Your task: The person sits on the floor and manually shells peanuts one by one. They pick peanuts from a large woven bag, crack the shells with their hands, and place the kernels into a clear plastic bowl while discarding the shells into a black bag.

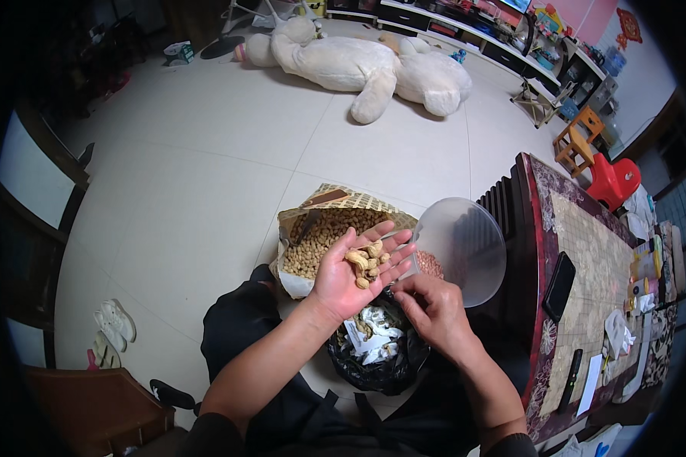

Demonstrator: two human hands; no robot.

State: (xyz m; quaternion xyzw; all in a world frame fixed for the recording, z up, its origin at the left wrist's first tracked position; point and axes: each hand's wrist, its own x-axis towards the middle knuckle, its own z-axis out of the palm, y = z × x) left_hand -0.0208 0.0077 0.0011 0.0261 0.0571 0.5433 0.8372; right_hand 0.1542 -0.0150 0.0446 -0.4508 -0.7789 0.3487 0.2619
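Note:
My left hand point(332, 283) is palm up with its fingers spread, and a small heap of unshelled peanuts point(368, 263) rests on it. Beside its fingertips is my right hand point(439, 308), with the fingers curled towards the thumb; whether anything is pinched there is hidden. Beyond my left hand stands an open patterned bag point(371, 201) full of unshelled peanuts point(343, 224). A clear plastic tub point(473, 251) is tilted to the right of it, with reddish shelled peanuts point(429, 265) at its lower left. Below my hands, a black plastic bag point(349, 368) holds crumpled white tissues point(377, 343) and shells.
A table point(583, 240) with a patterned cover stands at my right, bearing a smartphone point(559, 287) and a remote control point(570, 380). A large white plush toy point(343, 60) lies across the tiled floor point(194, 188) ahead. White shoes point(116, 323) are at the left.

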